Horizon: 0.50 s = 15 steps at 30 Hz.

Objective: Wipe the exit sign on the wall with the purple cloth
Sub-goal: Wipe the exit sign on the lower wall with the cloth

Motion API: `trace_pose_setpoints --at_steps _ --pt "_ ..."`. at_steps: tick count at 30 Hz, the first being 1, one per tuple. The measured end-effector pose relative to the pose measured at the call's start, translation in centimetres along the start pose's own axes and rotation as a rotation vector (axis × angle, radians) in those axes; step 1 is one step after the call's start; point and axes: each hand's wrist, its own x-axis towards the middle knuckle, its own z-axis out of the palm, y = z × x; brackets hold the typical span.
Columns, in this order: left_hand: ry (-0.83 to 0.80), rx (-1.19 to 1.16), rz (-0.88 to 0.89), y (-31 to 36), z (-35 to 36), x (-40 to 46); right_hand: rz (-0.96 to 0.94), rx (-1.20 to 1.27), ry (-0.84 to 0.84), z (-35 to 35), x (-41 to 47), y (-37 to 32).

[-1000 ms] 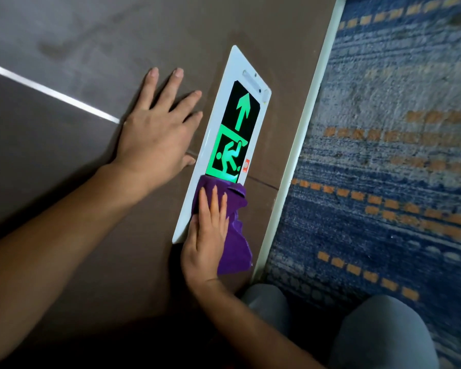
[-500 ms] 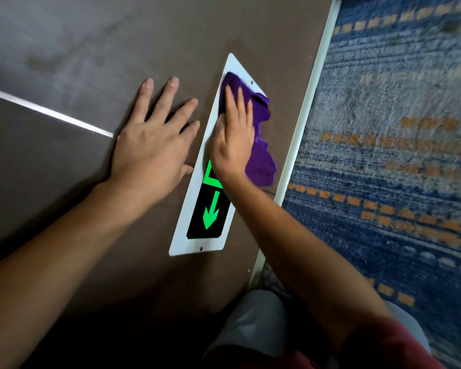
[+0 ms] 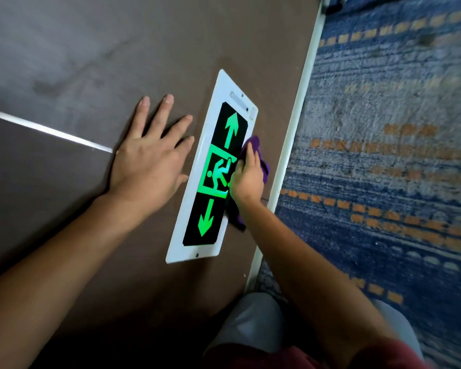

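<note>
The exit sign is a white-framed plate on the brown wall, with a black panel showing two green arrows and a green running figure. My right hand presses the purple cloth against the sign's right edge, level with the running figure. The cloth sticks out above my fingers and below my wrist. My left hand lies flat on the wall just left of the sign, fingers spread, holding nothing.
A white skirting strip runs along the base of the wall, right of the sign. Beyond it lies blue carpet with orange dashes. My knees in grey trousers are at the bottom. A pale seam crosses the wall.
My right hand carried the cloth from the sign's near end up to its far end, then back to the middle of the right edge. My left hand stayed flat on the wall.
</note>
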Motion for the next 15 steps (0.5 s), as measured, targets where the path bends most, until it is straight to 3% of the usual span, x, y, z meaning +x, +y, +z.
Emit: trace_pose_setpoints --at_steps 7,15 --pt "0.011 -0.046 0.015 -0.2 -0.1 -0.1 0.076 0.036 -0.015 -6.0 -1.0 1.2" --pt "0.044 -0.176 -0.003 -0.3 -1.8 -0.4 -0.051 -0.078 0.127 -17.9 -1.1 -6.5"
